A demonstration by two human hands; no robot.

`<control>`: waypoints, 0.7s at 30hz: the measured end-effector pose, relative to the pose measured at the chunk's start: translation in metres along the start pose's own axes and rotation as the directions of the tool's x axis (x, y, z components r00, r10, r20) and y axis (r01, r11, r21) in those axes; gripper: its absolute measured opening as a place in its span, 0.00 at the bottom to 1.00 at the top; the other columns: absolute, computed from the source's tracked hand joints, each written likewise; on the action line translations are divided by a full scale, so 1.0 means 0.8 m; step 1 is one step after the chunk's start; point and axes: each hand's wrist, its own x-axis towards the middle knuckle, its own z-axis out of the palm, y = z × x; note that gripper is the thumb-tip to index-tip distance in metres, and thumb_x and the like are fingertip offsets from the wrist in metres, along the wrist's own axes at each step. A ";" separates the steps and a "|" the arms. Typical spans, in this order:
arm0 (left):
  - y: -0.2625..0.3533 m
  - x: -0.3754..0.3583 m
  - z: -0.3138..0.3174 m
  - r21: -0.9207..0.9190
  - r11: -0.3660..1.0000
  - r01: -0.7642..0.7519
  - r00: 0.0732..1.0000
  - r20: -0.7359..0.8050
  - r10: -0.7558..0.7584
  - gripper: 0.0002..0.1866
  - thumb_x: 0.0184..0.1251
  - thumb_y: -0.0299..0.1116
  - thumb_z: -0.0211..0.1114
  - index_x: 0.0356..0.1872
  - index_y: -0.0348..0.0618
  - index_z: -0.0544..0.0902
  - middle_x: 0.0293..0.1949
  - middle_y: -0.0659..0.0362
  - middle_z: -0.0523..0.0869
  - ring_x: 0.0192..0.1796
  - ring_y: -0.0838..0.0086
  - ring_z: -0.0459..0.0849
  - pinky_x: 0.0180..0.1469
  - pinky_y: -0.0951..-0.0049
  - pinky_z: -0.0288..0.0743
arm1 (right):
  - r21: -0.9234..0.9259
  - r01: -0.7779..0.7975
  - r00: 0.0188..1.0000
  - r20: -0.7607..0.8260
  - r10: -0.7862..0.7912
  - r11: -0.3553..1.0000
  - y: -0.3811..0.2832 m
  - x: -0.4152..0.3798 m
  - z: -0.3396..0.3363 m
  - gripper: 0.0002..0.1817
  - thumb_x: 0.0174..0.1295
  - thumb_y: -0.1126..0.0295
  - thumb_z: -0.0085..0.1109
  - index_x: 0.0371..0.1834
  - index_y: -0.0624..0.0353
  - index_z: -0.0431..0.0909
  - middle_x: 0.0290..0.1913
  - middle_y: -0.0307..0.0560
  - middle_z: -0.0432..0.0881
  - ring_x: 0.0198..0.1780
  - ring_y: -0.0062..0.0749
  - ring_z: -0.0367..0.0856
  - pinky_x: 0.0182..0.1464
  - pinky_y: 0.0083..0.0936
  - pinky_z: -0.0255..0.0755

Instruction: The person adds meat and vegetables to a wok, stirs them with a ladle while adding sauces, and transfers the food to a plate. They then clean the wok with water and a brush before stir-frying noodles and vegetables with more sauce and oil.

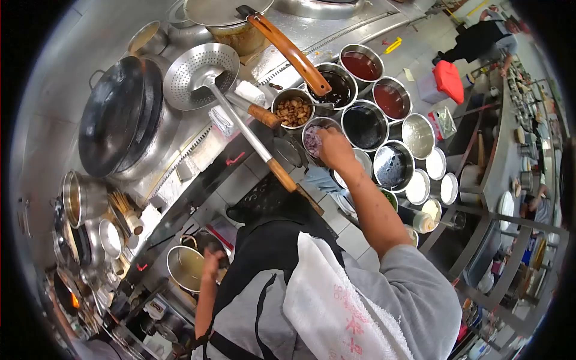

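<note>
My right hand (pixel 335 147) reaches into a metal pot of purple chopped pieces (pixel 312 139), its fingers closed at the pieces. Beside that pot stands one of browned chunks (pixel 293 111), and around them are pots of dark liquid (pixel 365 124) and red sauce (pixel 391 99). Low on the left, my left hand (pixel 211 263) is at a dark round object (pixel 217 255), near a pot of cloudy liquid (pixel 187 268); its fingers are too small and blurred to make out.
A black wok (pixel 114 117) sits on the steel stove at the left. A perforated ladle (pixel 201 77) and an orange-brown handle (pixel 288 51) stick out over the counter edge. Co-workers (pixel 480 39) are at the far right, and a flame burns at the lower left.
</note>
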 end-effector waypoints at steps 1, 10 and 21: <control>-0.033 -0.029 0.006 0.049 0.999 0.012 1.000 0.002 -0.012 0.23 0.49 0.30 0.66 0.48 0.38 0.72 0.42 0.53 0.81 0.45 0.64 0.81 0.51 0.67 0.74 | -0.037 0.008 0.999 0.041 -0.006 0.999 0.011 0.008 0.008 0.15 0.53 0.74 0.55 0.45 0.61 0.77 0.45 0.63 0.78 0.44 0.54 0.80 0.46 0.42 0.76; -0.120 -0.077 0.071 0.407 0.907 0.109 0.992 0.006 -0.122 0.20 0.53 0.33 0.63 0.46 0.34 0.72 0.46 0.44 0.81 0.48 0.55 0.82 0.52 0.61 0.76 | 0.074 0.031 0.979 0.199 -0.045 0.997 0.009 0.031 0.010 0.16 0.50 0.76 0.56 0.44 0.55 0.79 0.43 0.61 0.79 0.45 0.59 0.79 0.49 0.47 0.73; -0.167 -0.065 0.100 0.205 0.891 0.404 0.914 -0.116 -0.388 0.29 0.55 0.42 0.61 0.52 0.27 0.70 0.54 0.35 0.77 0.54 0.47 0.80 0.59 0.55 0.71 | 0.823 -0.311 0.937 0.181 0.300 0.476 0.059 0.028 0.019 0.08 0.54 0.79 0.58 0.38 0.64 0.79 0.33 0.43 0.80 0.31 0.26 0.81 0.29 0.22 0.76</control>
